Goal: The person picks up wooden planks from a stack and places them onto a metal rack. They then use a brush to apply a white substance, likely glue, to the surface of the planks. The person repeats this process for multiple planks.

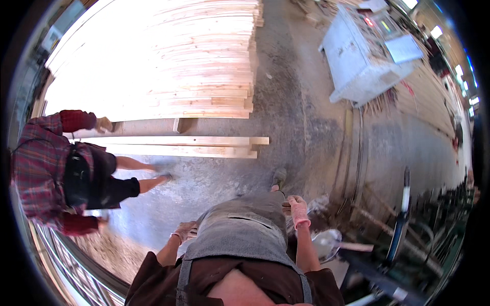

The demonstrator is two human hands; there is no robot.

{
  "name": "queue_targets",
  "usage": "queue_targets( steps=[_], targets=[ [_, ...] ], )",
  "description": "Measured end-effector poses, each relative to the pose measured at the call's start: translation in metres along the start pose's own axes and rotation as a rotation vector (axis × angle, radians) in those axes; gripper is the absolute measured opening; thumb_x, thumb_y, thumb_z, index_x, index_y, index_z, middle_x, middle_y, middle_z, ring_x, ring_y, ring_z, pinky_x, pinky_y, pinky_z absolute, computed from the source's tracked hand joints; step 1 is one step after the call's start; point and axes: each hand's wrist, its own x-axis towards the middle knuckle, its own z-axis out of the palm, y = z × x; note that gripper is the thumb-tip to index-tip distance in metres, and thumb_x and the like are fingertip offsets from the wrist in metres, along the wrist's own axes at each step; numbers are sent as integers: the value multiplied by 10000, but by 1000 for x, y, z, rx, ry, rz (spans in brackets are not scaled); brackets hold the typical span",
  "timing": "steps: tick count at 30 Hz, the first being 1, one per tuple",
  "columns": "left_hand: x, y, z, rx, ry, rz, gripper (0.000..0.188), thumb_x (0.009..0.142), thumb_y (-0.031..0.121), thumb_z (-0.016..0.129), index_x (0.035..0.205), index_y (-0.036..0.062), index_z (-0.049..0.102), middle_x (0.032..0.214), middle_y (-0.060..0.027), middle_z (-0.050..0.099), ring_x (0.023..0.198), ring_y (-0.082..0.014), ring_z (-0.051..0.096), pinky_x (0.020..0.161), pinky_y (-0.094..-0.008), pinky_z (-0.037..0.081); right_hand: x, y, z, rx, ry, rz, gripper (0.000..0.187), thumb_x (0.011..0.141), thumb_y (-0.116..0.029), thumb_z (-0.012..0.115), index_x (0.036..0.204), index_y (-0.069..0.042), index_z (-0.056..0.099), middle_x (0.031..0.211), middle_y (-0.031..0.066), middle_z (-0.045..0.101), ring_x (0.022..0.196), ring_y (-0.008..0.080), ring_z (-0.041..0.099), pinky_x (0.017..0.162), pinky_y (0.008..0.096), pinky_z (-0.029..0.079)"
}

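Apron (240,239), grey and dusty, covers the wearer's front at the bottom centre of the frame, over a brown shirt (153,279). The left hand (185,232), gloved, hangs by its left edge, fingers loosely bent, with nothing visible in the grasp; the right hand (297,210), in a pink glove, is at its right edge with fingers curled, and whether they pinch the cloth I cannot tell. One shoe (279,177) shows just above the apron. Left of centre, two boards (204,151) lie side by side, well apart from both hands. Near their left end stands a co-worker (38,168) in a plaid shirt, one gloved hand near a big stack of planks (204,81) at the upper left. A white cabinet (347,56) stands at the upper right.
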Motion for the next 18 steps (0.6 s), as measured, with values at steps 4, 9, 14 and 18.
queue_targets(
  steps=[4, 9, 14, 18],
  targets=[
    [-11, 53, 85, -151, 232, -121, 422, 927, 419, 603, 1083, 38, 694, 1045, -131, 740, 863, -262, 707, 719, -357, 548, 83, -76, -18, -63, -59, 4, 315, 992, -289, 626, 1154, -22, 589, 908, 165, 733, 650, 250, 707, 565, 379, 593],
    [-46, 89, 176, 37, 164, 151, 343, 960, 399, 564, 1030, 94, 704, 912, -28, 720, 787, -144, 670, 659, -256, 496, 151, -185, 4, -102, -234, 86, 182, 987, -221, 633, 1072, -68, 582, 744, 57, 639, 526, 147, 587, 478, 317, 506],
    [-16, 95, 214, 143, 260, 218, 281, 973, 362, 557, 1003, 113, 684, 827, -8, 679, 745, -144, 650, 631, -283, 484, 222, -267, 60, -243, -314, 44, 299, 938, -265, 711, 1154, -98, 591, 906, -12, 589, 695, 112, 582, 552, 307, 541],
    [29, 143, 220, -204, 292, 222, 296, 971, 375, 569, 975, 91, 651, 838, -28, 683, 756, -182, 670, 639, -323, 494, 276, -315, 106, -314, -325, 28, 493, 926, -337, 730, 1311, -83, 556, 1063, 36, 612, 862, 163, 644, 655, 344, 593]
  ],
)
